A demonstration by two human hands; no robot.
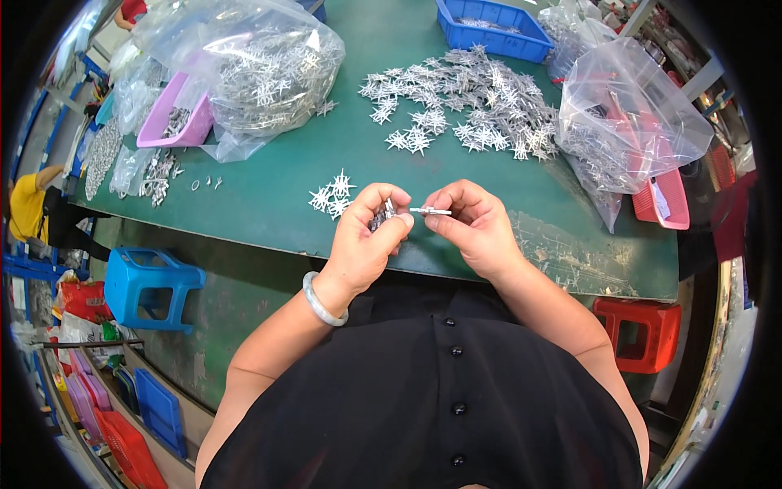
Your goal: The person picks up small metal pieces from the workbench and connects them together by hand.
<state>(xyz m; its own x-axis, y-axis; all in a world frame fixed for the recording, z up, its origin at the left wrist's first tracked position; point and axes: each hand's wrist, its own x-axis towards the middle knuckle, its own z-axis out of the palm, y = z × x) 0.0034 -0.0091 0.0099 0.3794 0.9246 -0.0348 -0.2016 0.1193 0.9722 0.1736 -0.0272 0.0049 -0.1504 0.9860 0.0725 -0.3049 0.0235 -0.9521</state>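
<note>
My left hand (365,236) is closed around a bunch of small silvery metal pieces (381,216) just above the near edge of the green table (277,183). My right hand (472,222) pinches one thin silvery metal piece (432,211) between thumb and forefinger, its tip pointing at the left hand. A pale bangle (322,303) sits on my left wrist. A few star-shaped metal parts (332,196) lie on the table just left of my left hand.
A big heap of star-shaped parts (468,110) covers the table's far middle. Clear plastic bags of parts (261,65) (627,122) flank it, with a pink scoop tray (173,118), blue bin (493,28) and red basket (664,200). A blue stool (151,285) and red stool (639,330) stand below.
</note>
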